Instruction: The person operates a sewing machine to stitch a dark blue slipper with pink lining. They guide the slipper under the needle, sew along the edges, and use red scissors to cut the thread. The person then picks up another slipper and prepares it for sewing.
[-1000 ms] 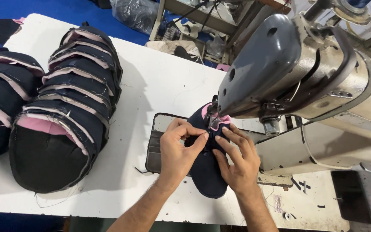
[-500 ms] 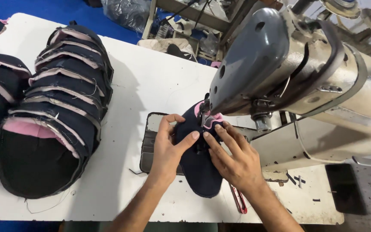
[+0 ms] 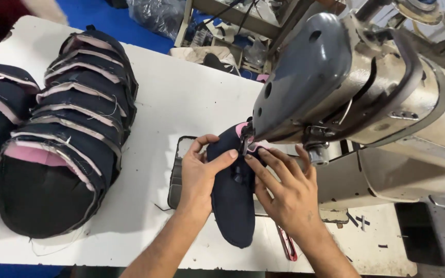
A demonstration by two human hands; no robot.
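While left hand (image 3: pixel 199 172) and right hand (image 3: pixel 284 188) pinch navy shoe upper (image 3: pixel 233 206) under sewing machine (image 3: pixel 336 98) needle: fingertips close, puncture risk; slack grip skews seam.

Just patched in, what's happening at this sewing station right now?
A person is holding a dark navy fabric shoe upper with pink lining under the head of a grey industrial sewing machine. The left hand grips its left side, thumb on top; the right hand presses it from the right, fingertips near the needle. A stack of similar navy and pink uppers sits to the left on the white table. Red-handled snips lie near the right wrist.
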